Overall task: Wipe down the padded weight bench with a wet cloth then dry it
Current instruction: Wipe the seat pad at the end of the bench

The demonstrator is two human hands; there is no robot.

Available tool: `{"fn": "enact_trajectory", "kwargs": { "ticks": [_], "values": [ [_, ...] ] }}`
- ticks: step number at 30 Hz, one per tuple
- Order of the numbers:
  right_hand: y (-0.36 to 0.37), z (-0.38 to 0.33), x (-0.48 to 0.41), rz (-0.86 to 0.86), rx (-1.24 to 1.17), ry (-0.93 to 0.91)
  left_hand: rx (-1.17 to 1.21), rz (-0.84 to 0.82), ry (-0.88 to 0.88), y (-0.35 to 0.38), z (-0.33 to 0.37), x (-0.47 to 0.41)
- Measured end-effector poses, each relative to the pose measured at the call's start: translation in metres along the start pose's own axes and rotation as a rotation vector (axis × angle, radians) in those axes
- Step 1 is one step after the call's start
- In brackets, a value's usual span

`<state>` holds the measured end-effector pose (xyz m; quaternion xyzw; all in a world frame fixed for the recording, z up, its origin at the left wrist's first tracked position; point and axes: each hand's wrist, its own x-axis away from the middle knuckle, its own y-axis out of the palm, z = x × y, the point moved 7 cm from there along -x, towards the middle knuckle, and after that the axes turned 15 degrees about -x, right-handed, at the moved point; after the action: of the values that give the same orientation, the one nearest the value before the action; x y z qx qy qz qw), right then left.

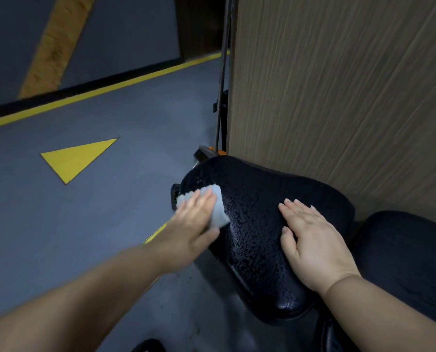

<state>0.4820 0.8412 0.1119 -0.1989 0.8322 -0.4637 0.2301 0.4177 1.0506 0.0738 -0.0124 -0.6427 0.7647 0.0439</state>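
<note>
- The padded surface is a black, textured seat pad that runs from the lower centre of the view up toward the middle. It glistens with a film of small beads across its top.
- The cloth is pale, blue-white and folded. It lies on the far left part of the padded surface, close to the pad's left edge.
- The left hand lies on top of the cloth with its fingers extended and held together, pressing the cloth flat against the pad. The hand is motion-blurred; the thumb position cannot be determined.
- The right hand rests palm-down on the right half of the same pad, fingers straight and close together, holding nothing. It is apart from the cloth.
- A second black pad sits just beside the first, on the right.
- A black knob projects at the pad's left edge, next to the cloth.
- An orange-and-black part shows just beyond the far end of the pad.
- A wood-grain panel stands directly behind the padded surface on the right.
- Thin black poles rise along the panel's left edge.
- The floor is grey and carries a yellow triangle and a yellow line.
</note>
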Motion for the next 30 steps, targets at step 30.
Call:
{"fn": "enact_trajectory", "kwargs": {
  "ticks": [30],
  "values": [
    [-0.003, -0.002, 0.004, -0.016, -0.051, 0.034, -0.133, -0.153, 0.101, -0.018, 0.040, -0.057]
  ]
}}
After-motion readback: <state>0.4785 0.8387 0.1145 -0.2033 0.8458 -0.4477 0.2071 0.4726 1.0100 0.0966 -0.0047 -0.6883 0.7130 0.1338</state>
